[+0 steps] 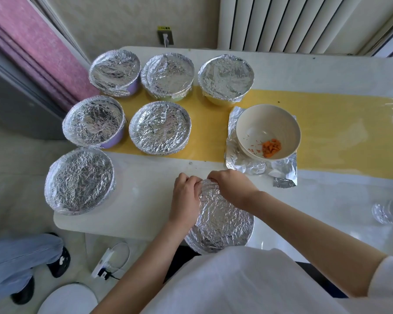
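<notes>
Two of my hands work one foil-covered bowl (220,220) at the table's (145,211) near edge: left hand (185,196) and right hand (233,189) both curl fingers, pinching foil at its far rim.

We are looking at a foil cover (222,220) shining metallic and finely crinkled, a cream bowl (281,123) showing a smooth, slightly glossy inside, and a white table (145,200) gleaming glossy and smooth

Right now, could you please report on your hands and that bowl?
Left hand, right hand both pinching far rim of foil-covered bowl. Bowl sits at near table edge. Carrot bowl beyond right hand, apart.
</notes>
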The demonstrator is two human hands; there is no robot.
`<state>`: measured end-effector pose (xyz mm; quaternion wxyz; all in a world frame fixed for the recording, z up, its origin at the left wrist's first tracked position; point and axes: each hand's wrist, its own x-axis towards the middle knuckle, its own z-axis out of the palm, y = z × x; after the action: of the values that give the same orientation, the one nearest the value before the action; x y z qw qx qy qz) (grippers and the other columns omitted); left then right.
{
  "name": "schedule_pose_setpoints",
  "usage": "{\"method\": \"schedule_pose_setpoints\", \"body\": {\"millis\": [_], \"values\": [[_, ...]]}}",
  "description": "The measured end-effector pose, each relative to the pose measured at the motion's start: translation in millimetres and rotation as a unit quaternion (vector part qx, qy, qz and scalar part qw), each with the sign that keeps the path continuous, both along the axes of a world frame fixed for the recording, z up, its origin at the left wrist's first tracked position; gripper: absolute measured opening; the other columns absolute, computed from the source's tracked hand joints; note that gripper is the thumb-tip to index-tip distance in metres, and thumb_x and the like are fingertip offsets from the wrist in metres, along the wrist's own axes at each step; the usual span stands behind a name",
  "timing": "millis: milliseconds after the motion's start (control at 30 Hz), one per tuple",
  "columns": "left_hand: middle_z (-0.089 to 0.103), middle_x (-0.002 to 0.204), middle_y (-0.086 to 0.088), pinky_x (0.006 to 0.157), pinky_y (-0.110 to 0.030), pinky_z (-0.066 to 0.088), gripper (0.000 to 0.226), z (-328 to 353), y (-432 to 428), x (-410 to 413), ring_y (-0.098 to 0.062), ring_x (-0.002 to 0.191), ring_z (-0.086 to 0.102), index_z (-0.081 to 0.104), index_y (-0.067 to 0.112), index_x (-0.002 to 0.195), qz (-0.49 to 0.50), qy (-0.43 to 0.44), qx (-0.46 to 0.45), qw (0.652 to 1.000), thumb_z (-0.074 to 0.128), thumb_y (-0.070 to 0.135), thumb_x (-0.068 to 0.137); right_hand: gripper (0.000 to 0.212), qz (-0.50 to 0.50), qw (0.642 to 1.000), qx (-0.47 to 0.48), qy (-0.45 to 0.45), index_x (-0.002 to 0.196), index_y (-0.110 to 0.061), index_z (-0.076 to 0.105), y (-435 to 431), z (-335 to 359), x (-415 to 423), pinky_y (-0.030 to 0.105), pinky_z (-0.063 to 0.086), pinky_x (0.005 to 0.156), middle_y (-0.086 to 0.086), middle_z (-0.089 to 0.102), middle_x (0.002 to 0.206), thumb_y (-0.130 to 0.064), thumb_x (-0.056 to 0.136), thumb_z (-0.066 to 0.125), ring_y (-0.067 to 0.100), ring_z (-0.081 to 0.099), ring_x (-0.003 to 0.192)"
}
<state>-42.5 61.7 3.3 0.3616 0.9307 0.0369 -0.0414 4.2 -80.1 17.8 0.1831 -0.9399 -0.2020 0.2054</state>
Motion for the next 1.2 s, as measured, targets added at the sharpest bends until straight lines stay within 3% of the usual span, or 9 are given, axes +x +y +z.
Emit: {"method": "schedule_pose_setpoints", "body": {"millis": [167,233,333,533,600,733,867,967,1200], "values": [[0.045,0.104,-0.009,0.082,-0.040,0.042,0.026,1.3,-0.5,-4.0,-0.027,0.098,0.047,0.053,0.007,0.114,0.055,-0.020,0.001,0.998,0.046,-0.003,0.091,0.031,-0.050,0.995,0.089,-0.004,0.125,-0.013,0.056,-8.5,3.9,-0.7,0.035,0.047,0.083,0.009,0.065,0.116,-0.010,0.099,0.040,0.028,0.062,0.099],[0.042,0.108,-0.008,0.073,-0.035,0.041,0.038,3.8,0.0,-9.6,-0.026,0.098,0.046,0.048,0.013,0.122,0.067,-0.011,0.044,0.997,0.044,-0.006,0.089,0.031,-0.074,0.991,0.109,-0.004,0.126,-0.012,0.056,-13.3,2.9,1.5,0.036,0.048,0.085,0.010,0.064,0.117,-0.015,0.101,0.039,0.029,0.062,0.100],[0.043,0.107,-0.007,0.066,-0.033,0.038,0.035,4.9,1.1,-13.8,-0.026,0.093,0.048,0.051,0.014,0.122,0.054,-0.002,0.085,0.995,0.042,-0.001,0.091,0.028,-0.085,0.990,0.115,0.012,0.121,-0.012,0.060,-16.6,-1.3,4.1,0.041,0.051,0.079,0.014,0.068,0.106,-0.015,0.100,0.042,0.032,0.064,0.091],[0.054,0.104,-0.010,0.084,-0.036,0.043,0.023,-5.0,0.8,-0.6,-0.026,0.095,0.052,0.060,0.004,0.111,0.037,-0.039,0.003,0.999,0.043,0.005,0.095,0.027,-0.079,0.994,0.081,0.002,0.116,-0.012,0.064,-13.8,-4.4,3.3,0.036,0.048,0.069,0.015,0.070,0.095,-0.009,0.098,0.044,0.032,0.064,0.081],[0.055,0.104,-0.010,0.083,-0.035,0.044,0.024,-6.6,-0.3,1.8,-0.025,0.095,0.053,0.060,0.002,0.109,0.037,-0.036,-0.008,0.999,0.041,0.004,0.096,0.028,-0.067,0.996,0.050,0.004,0.110,-0.011,0.064,-12.0,-3.3,4.8,0.033,0.044,0.062,0.015,0.068,0.088,-0.002,0.095,0.043,0.031,0.062,0.075],[0.056,0.097,-0.010,0.076,-0.035,0.045,0.023,-6.6,-2.8,2.4,-0.026,0.087,0.055,0.062,0.000,0.104,0.034,-0.046,-0.009,0.998,0.042,0.001,0.095,0.021,-0.031,0.999,-0.016,0.035,0.079,-0.010,0.054,-11.7,5.3,11.2,0.030,0.033,0.052,0.010,0.053,0.069,0.006,0.086,0.041,0.028,0.050,0.062],[0.058,0.094,-0.012,0.075,-0.041,0.050,0.021,-8.2,-3.9,1.8,-0.027,0.082,0.058,0.064,0.000,0.104,0.033,-0.059,-0.008,0.998,0.046,-0.002,0.093,0.021,-0.015,0.999,-0.015,0.044,0.076,-0.008,0.055,-10.1,9.3,17.3,0.029,0.036,0.054,0.006,0.054,0.069,0.000,0.091,0.042,0.024,0.049,0.060],[0.058,0.093,-0.012,0.073,-0.041,0.051,0.021,-7.4,-4.8,1.1,-0.029,0.081,0.058,0.065,0.000,0.102,0.035,-0.062,-0.007,0.997,0.047,-0.003,0.092,0.025,-0.020,0.999,0.003,0.031,0.070,-0.011,0.050,-6.0,7.8,13.3,0.031,0.028,0.051,0.003,0.043,0.061,0.005,0.087,0.042,0.021,0.038,0.055],[0.060,0.094,-0.013,0.074,-0.040,0.049,0.021,-7.6,-5.6,-2.6,-0.030,0.083,0.059,0.064,-0.001,0.101,0.019,-0.069,0.014,0.997,0.047,-0.005,0.090,0.030,0.022,0.999,-0.041,0.003,0.096,-0.006,0.057,-5.9,10.6,7.9,0.031,0.038,0.059,0.010,0.059,0.084,0.012,0.081,0.038,0.025,0.052,0.071]]}}
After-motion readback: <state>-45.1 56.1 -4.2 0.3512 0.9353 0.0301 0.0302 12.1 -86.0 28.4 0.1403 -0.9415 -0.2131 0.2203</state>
